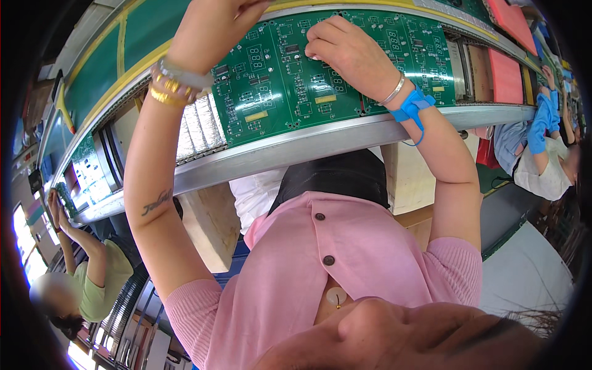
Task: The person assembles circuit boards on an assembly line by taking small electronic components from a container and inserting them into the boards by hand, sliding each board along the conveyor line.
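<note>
A green circuit board panel [271,80] with repeated sections lies across the metal rails of a line. It carries small parts, pale display outlines and yellow strips. My right hand [348,52] is over the panel's middle, thumb and fingers pinched together and curled down. A small white component [316,58] shows at its fingertips, close to the board surface. A blue wrist strap [414,106] is around my right wrist. My left hand [213,28] is raised above the panel's far left part. Its fingers are pinched and partly cut off by the upper edge, which hides what they hold.
A silver rail [277,142] runs along the near side of the panel. Pink-red sheets [509,74] lie to the right. A yellow-handled tool [63,108] is at the far left. One person [102,271] works at left, another [542,160] at right.
</note>
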Available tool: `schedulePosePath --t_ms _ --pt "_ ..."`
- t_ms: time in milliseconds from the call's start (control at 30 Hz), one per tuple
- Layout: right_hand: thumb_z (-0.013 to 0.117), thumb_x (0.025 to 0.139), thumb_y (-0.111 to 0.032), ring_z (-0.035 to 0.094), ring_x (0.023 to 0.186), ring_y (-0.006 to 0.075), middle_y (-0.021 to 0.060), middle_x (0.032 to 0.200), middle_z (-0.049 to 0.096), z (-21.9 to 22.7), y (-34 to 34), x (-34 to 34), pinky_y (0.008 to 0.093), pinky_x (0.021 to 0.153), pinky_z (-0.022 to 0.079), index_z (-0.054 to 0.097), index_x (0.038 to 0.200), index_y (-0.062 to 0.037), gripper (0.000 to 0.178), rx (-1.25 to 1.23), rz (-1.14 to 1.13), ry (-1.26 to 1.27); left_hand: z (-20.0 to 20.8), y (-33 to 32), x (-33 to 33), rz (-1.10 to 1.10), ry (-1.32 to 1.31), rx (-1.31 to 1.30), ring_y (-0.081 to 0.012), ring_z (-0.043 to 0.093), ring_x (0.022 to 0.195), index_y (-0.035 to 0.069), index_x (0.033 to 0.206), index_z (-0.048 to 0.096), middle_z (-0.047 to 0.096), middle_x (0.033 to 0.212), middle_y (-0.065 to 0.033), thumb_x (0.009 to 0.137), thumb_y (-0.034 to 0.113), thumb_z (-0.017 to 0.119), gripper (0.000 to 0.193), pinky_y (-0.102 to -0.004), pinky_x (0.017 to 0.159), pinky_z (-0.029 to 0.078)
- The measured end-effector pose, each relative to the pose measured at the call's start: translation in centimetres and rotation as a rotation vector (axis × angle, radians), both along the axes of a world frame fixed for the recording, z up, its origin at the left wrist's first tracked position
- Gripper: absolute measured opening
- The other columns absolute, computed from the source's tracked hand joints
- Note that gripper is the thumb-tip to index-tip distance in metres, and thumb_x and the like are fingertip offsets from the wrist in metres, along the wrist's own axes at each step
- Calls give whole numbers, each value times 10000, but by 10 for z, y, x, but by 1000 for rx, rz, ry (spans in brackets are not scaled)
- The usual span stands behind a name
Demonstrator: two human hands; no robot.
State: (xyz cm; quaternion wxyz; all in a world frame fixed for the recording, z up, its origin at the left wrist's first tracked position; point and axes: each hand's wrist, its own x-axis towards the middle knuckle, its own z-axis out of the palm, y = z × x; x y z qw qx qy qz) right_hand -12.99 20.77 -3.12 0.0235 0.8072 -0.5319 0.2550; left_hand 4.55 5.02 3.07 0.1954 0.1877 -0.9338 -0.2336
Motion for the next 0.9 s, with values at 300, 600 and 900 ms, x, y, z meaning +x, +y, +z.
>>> schedulePosePath --t_ms 300,600,900 --pt "653 757 -87 562 936 223 46 926 594 18 -28 -16 328 803 480 615 866 -58 119 64 187 51 -32 19 70 140 -46 639 -84 631 795 -7 991 683 686 858 -39 822 17 677 170 -221 736 518" --pt "641 739 -156 585 903 280 103 840 643 33 -142 -11 395 791 472 688 797 -86 102 -29 -191 265 -42 29 81 176 -41 617 -100 641 795 1 957 692 684 863 -46 833 40 683 130 -222 728 516" --pt "620 778 -160 605 844 313 142 762 648 28 -138 -10 425 741 487 674 787 -76 100 -24 -247 105 -47 29 65 58 -18 228 -200 592 749 16 872 680 575 903 -65 779 83 713 119 -298 670 503"
